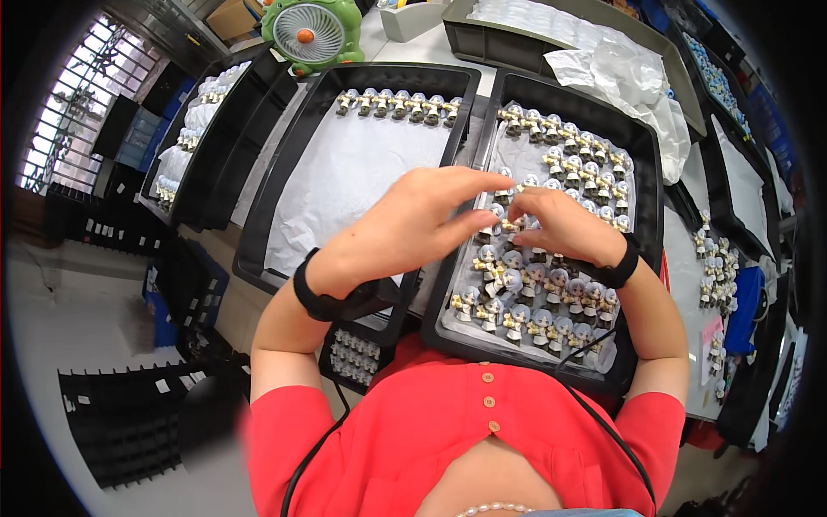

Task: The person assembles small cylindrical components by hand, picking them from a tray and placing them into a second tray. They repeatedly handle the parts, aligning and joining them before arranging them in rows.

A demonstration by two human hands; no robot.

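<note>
Both hands meet over the black tray (652, 172) on the right, which holds rows of small figurines (517, 320) with pale grey hair and white-and-gold clothes. My left hand (422, 215) comes across from the left, its index finger and thumb stretched out and apart near the tray's left edge. Facing it, my right hand (570, 226) has its fingers curled and its thumb beneath. One figurine (513, 226) shows between those right fingers, partly hidden by them. Dark bands circle both wrists.
A second black tray (250, 250), lined with white paper (345, 181), stands on the left with one row of figurines at its far end. Behind it is a green fan (312, 36). Crumpled white plastic (616, 77) overlaps the right tray's far corner. More figurines (717, 267) stand farther right.
</note>
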